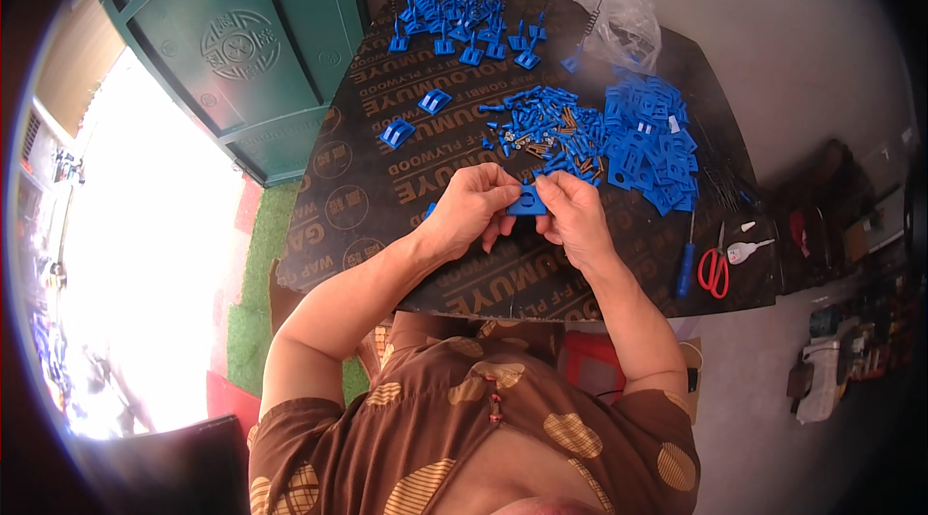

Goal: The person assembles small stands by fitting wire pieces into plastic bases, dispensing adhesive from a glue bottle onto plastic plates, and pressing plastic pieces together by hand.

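Observation:
Between my two hands, over the near middle of the dark table, is a small blue plastic plate [527,202] with a slot in it. My left hand [474,204] pinches its left side, with the thumb on top. The fingers of my right hand [572,211] close on its right side. Just beyond my hands lies a pile of small blue plastic pieces and brass-coloured screws [556,133]. A heap of flat blue plates [650,143] sits to its right. Another blue piece, partly hidden, shows beside my left wrist.
Blue bases with upright springs [454,22] crowd the table's far edge, near a clear plastic bag [623,27]. Two blue pieces [396,133] lie at the left. On the right are a blue-handled screwdriver [686,269], red-handled scissors [713,271] and a white glue bottle [744,252].

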`<state>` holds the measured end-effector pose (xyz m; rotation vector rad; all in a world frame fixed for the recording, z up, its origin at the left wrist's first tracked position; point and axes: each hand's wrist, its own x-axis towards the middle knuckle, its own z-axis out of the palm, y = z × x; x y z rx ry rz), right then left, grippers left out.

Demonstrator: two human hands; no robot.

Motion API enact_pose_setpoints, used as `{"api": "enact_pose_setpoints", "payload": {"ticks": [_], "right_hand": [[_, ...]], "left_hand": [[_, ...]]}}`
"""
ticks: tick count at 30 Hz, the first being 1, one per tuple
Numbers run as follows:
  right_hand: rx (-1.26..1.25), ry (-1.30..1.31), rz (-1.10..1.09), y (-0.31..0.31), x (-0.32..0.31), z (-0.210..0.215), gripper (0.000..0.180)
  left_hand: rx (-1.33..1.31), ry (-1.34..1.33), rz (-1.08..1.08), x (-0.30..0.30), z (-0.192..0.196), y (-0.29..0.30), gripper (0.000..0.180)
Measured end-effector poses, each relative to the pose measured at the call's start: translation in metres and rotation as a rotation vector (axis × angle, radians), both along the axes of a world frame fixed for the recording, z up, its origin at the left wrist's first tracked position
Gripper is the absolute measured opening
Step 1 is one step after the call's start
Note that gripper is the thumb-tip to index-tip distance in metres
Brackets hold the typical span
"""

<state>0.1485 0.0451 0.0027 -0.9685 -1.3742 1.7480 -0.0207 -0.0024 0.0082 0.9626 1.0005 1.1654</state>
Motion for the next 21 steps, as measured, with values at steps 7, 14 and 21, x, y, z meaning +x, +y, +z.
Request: {"api": "enact_pose_setpoints", "payload": {"ticks": [7, 14, 21], "right_hand": [[0.006, 0.002, 0.026, 0.0004, 0.0004, -0.0007, 0.017], [-0.005, -0.024, 0.04, 0.001, 0.0016, 0.0012, 0.015], [-0.003, -0.049, 0.041, 0.0013, 0.0019, 0.0005, 0.015]], "left_hand": [[-0.006, 0.001, 0.004, -0.0007, -0.0021, 0.001, 0.011], [-0.013, 0.012, -0.008, -0.0012, -0.0034, 0.0013, 0.011], [-0.012, 0.035, -0.012, -0.0018, -0.0038, 0.0016, 0.012]]}}
